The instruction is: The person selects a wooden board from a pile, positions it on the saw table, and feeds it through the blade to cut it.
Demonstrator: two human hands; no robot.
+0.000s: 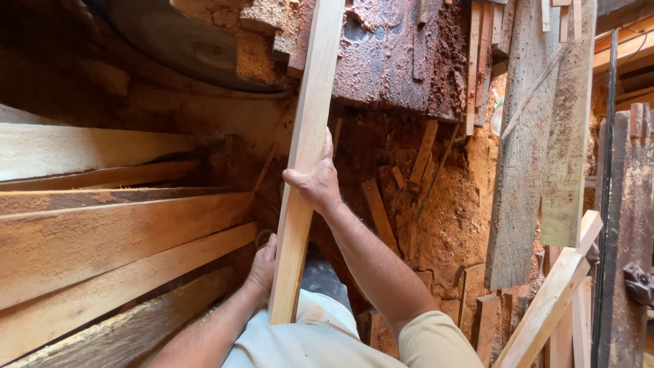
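Pale wooden slat (304,153) running lengthwise away from the body, near end by the waist, far end up on the sawdust-caked machine table (395,61). Right hand (315,180) wrapped over its midsection, farther out; left hand (263,264) curled against its near edge, closer in. Stacked rough planks (102,238) lying to the left.

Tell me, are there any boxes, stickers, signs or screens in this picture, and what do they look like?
None to be seen: no box, sticker, sign or screen.
Only wood: both hands hold a pale plank, right hand higher, left hand lower.
Boards are stacked on the left.
Reddish sawdust covers the ground.
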